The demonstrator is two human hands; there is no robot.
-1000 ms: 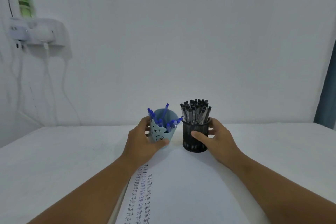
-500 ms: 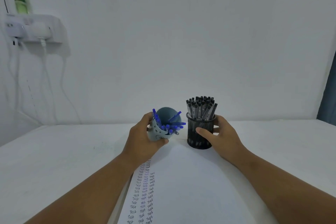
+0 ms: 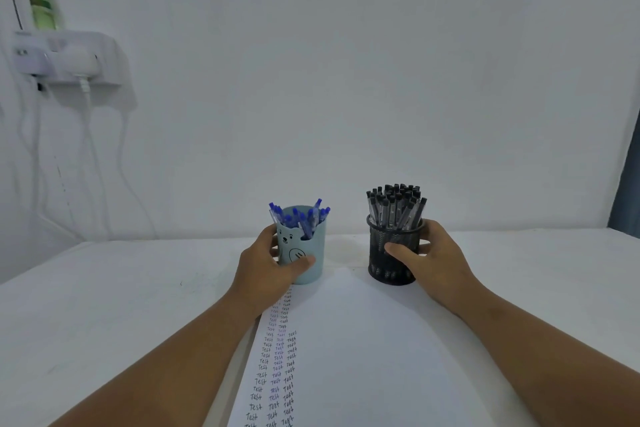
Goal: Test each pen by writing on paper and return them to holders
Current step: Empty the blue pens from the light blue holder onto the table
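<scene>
The blue pens point(image 3: 300, 218) stand cap-end up in the light blue holder point(image 3: 304, 253), their long axes near vertical but splayed outward to both sides of its rim. The holder stands upright at the far end of the sheet of paper point(image 3: 363, 350), touching or just over its far edge. The left hand point(image 3: 268, 269) grips the holder, thumb across the front, fingers round its left side. To the right of the blue holder, a gap apart, the black mesh holder point(image 3: 391, 258) stands upright, packed with black-capped pens point(image 3: 394, 206) pointing up and fanning slightly. The right hand point(image 3: 433, 260) grips it, thumb on the front mesh. Columns of the handwritten word "Test" point(image 3: 275, 371) run down the paper's left side, nearer the person than the blue holder. All rest on the white table point(image 3: 104, 288).
</scene>
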